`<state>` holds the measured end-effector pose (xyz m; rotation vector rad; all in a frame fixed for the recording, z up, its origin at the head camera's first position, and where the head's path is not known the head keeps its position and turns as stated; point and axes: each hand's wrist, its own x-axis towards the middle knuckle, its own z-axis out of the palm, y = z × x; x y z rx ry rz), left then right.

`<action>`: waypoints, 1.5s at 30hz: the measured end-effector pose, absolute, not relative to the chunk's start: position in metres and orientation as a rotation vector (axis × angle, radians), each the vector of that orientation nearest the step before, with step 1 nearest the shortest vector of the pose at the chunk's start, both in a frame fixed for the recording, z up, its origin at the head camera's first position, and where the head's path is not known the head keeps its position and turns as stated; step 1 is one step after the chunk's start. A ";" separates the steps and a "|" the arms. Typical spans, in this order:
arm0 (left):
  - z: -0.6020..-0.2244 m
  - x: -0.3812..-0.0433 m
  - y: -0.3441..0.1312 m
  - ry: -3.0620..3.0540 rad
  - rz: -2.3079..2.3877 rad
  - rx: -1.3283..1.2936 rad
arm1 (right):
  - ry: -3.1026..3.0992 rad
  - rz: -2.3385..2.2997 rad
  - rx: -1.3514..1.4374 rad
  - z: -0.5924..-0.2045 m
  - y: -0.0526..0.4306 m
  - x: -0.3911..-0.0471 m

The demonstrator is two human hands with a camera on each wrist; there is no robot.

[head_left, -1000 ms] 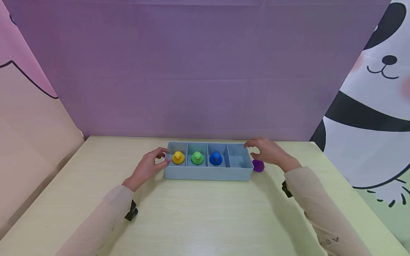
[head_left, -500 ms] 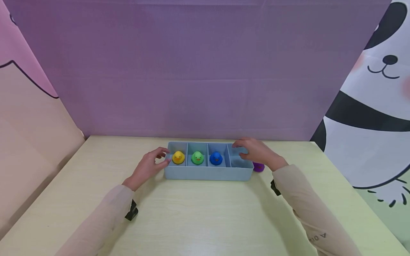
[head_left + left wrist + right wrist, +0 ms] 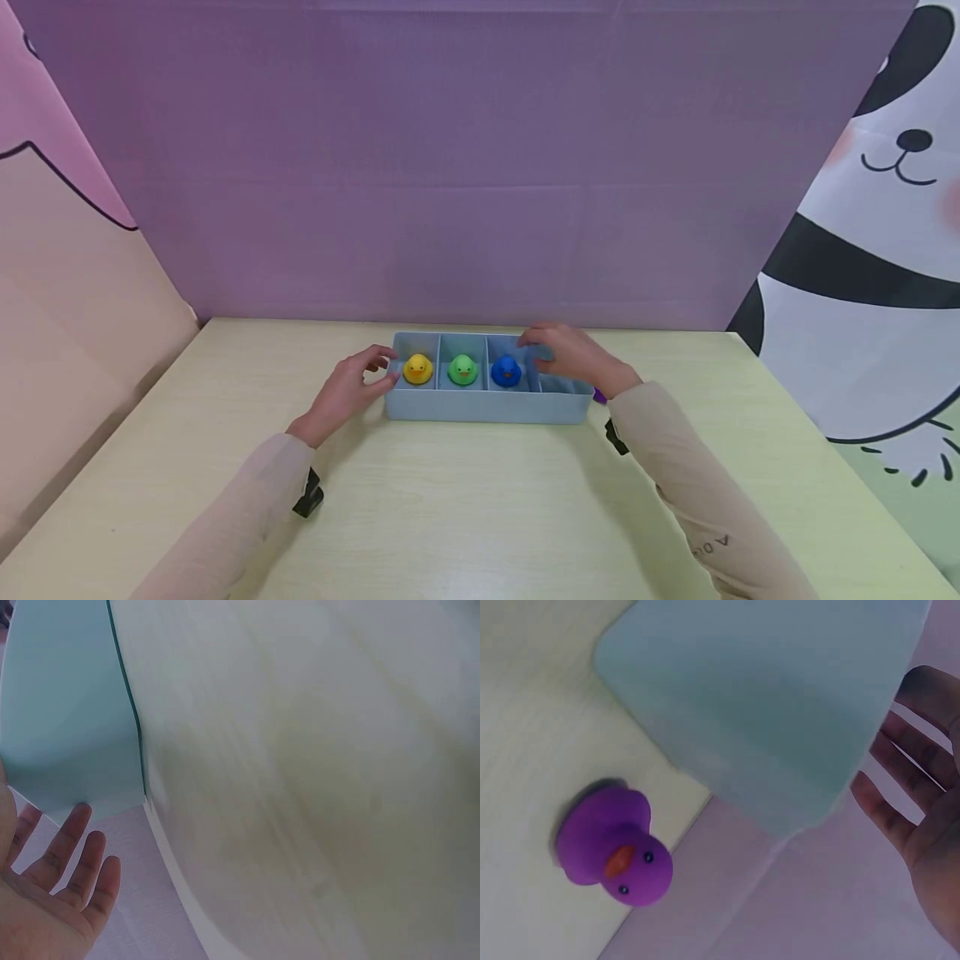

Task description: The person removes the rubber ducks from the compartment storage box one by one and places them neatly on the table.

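Observation:
A pale blue box [image 3: 487, 407] with several compartments in a row stands on the table. Inside it, from the left, sit a yellow toy duck [image 3: 417, 369], a green duck [image 3: 462, 370] and a blue duck [image 3: 506, 372], one to a compartment. My left hand [image 3: 347, 392] is at the box's left end, fingers loosely bent, one fingertip touching the rim in the left wrist view. Over the right part of the box hovers my right hand [image 3: 577, 358], holding nothing, its fingertips beside the blue duck. A purple duck [image 3: 613, 844] lies outside by the right end, mostly hidden in the head view.
The light wooden table [image 3: 450, 500] ends at a purple cloth backdrop [image 3: 465, 167] close behind the box. A panda print [image 3: 885, 250] covers the right side, and a pink and beige panel [image 3: 75, 250] stands at the left.
My right hand has moved left, from the box's right end to above the right compartments near the blue duck. The left hand, the box and the ducks have stayed put.

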<state>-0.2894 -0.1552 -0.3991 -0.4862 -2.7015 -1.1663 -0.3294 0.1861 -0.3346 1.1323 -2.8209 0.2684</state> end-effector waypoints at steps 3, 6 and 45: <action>-0.399 -0.290 -0.155 -2.702 -1.161 -0.483 | -2.837 0.273 1.119 -0.337 0.181 -0.330; -0.398 -0.289 -0.155 -2.702 -1.151 -0.489 | -2.833 0.286 1.121 -0.341 0.178 -0.330; -0.397 -0.286 -0.154 -2.684 -1.163 -0.500 | -2.955 0.095 1.056 -0.356 0.156 -0.339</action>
